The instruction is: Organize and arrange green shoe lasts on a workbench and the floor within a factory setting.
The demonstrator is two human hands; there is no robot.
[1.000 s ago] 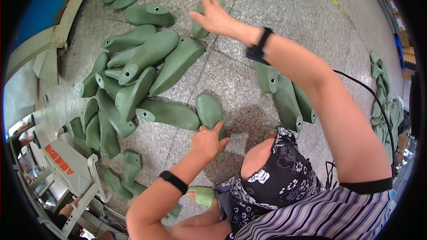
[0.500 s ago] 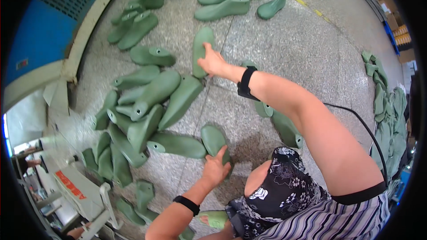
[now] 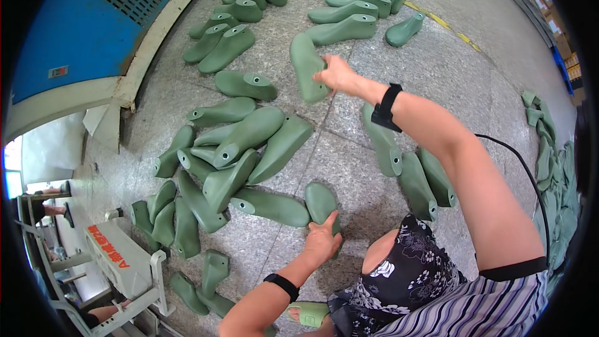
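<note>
Green plastic shoe lasts lie about the stone floor. In my right hand [image 3: 342, 77], reaching far forward, is one shoe last [image 3: 306, 62], gripped at its side with its toe pointing away from me. My left hand [image 3: 321, 241] grips a second shoe last [image 3: 321, 201] nearer to me, fingers and thumb round its sides. Touching or close beside that one lies another shoe last [image 3: 269, 206] on its side. To the left is a loose heap of several shoe lasts [image 3: 253, 134], some resting on others.
Rows of shoe lasts [image 3: 342, 30] stand at the far side, and several [image 3: 415, 184] lie below my right forearm. A blue machine [image 3: 87, 37] stands at far left, a grey metal frame [image 3: 125, 262] at near left. Green cloth [image 3: 555, 187] lies at right beside a black cable [image 3: 521, 181].
My right hand has turned the shoe last it holds from sole-up onto its side, near the far row. The view has shifted left; my left hand keeps its hold.
</note>
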